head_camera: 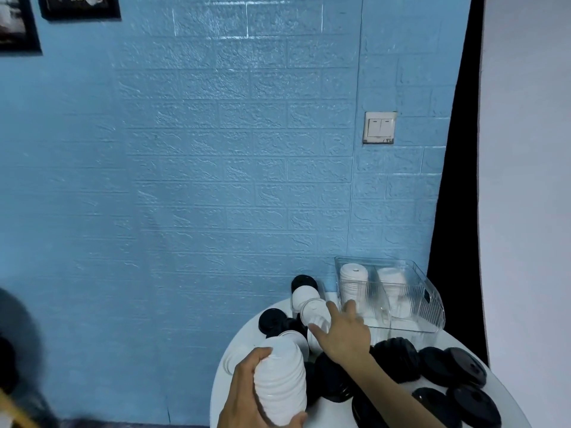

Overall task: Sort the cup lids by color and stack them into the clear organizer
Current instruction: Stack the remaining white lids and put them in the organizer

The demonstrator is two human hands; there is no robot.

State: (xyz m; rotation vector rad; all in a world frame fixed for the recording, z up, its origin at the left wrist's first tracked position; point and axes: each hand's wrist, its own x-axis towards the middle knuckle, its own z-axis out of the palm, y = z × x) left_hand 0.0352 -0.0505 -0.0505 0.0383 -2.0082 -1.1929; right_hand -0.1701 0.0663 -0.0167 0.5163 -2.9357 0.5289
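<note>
Left hand grips white lid stack — right hand reaches, fingers spread.

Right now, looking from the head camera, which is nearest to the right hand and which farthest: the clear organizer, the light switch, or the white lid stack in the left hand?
1. Clear organizer, just right of the right hand.
2. White lid stack, lower left, gripped by the left hand.
3. Light switch, high on the wall.

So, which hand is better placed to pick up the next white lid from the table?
The right hand: it is open and reaching over the loose white lids. The left hand already grips a white stack.
</note>
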